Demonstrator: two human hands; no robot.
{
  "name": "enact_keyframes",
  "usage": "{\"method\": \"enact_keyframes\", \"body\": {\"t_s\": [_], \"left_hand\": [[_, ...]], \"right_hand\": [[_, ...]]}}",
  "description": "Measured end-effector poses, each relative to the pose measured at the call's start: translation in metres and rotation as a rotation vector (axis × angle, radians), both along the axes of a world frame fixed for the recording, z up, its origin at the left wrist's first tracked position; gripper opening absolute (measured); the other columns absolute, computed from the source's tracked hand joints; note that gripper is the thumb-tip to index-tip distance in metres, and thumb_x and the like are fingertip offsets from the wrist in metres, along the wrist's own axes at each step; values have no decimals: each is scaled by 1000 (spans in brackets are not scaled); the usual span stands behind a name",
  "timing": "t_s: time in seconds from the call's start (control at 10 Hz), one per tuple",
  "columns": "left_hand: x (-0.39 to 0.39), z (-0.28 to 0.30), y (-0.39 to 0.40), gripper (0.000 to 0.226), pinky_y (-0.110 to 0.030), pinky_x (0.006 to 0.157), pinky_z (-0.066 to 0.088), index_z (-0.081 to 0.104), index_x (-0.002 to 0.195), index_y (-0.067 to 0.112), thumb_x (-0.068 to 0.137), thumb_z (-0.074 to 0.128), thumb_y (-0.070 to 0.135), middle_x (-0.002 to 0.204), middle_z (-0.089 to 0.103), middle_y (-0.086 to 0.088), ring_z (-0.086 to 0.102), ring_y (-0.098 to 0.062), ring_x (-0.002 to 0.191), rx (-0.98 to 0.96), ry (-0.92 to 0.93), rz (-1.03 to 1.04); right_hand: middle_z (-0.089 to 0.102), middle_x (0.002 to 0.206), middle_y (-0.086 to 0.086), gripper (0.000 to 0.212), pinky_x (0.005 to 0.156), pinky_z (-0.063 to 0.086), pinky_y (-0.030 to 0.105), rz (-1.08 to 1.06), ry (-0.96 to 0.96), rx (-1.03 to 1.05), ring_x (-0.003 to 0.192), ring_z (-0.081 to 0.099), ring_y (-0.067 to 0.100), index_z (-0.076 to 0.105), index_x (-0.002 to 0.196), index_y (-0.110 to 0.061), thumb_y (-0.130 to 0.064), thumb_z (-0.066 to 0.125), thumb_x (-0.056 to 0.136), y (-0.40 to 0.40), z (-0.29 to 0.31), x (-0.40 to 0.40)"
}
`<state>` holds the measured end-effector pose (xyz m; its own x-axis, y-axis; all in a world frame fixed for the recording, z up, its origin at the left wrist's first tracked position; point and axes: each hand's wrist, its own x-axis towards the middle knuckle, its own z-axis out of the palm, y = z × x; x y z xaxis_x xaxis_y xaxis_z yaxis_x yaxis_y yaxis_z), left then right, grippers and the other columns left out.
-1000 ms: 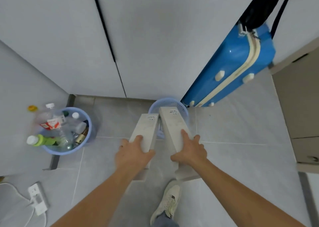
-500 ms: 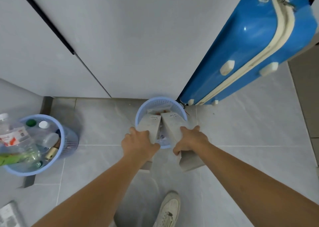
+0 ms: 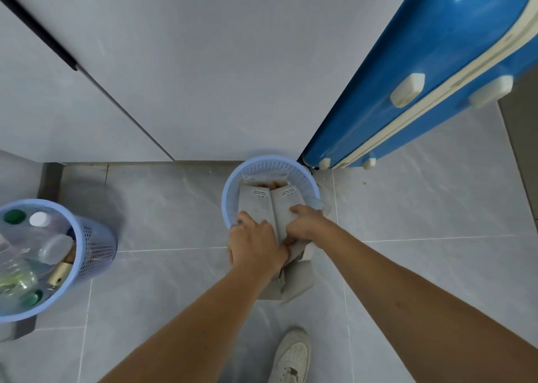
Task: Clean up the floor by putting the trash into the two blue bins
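On grey floor tiles (image 3: 163, 208); white wall (image 3: 218, 62) behind.

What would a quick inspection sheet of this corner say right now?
Surface: grey tiled floor.
Job's things: two grey boxes poke into the middle bin, ends still out; left bin holds bottles.
Clutter: nothing seen.
Hands: left hand and right hand each grip a box.
Cables: nothing seen.
Surroundings: blue suitcase leans on the wall; white shoe below.

I see matt grey cardboard boxes (image 3: 256, 205), perforated plastic bins (image 3: 270, 164), a glossy hard-shell suitcase (image 3: 436, 47), and smooth floor tiles (image 3: 436, 208).
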<state>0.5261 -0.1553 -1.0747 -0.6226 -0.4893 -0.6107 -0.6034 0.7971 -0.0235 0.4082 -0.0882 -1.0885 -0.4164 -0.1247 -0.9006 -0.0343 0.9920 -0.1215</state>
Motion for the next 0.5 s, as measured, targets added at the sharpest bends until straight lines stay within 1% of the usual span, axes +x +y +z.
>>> {"method": "enact_keyframes", "body": {"t_s": [0.1,0.2,0.3,0.4,0.5], "left_hand": [[-1,-7,4,67,-37,65,58,61,113,20,82,44,77,129,43,-22,54,-35,92,1,-9,2],[-3,-8,5,66,-37,67,58,59,116,20,83,42,75,132,42,-24,55,-36,94,-6,-23,-9],[-4,-4,-1,65,-38,71,58,57,117,22,86,36,75,134,42,-24,53,-35,101,-6,-13,-35],[-1,6,-3,63,-44,82,55,56,123,22,94,27,70,141,39,-22,46,-37,116,27,-20,-32],[-3,21,-8,58,-47,90,50,55,127,24,98,25,65,141,40,-16,43,-36,123,-11,33,-40]], "right_hand": [[21,159,16,96,111,45,36,-10,-24,-23,134,46,32,25,161,-28,-22,81,83,0,-5,-5],[19,161,16,96,114,42,36,10,-35,-33,140,39,32,22,162,-28,-24,80,85,0,-3,-7],[17,160,15,97,106,44,40,56,-48,-32,138,39,34,20,162,-32,-33,79,84,6,7,-10],[9,164,14,96,109,43,44,104,7,-12,141,36,37,17,162,-33,-46,75,86,15,16,-12],[20,162,12,85,111,42,46,144,221,-79,142,34,39,27,158,-33,-50,68,85,12,26,-11]]}}
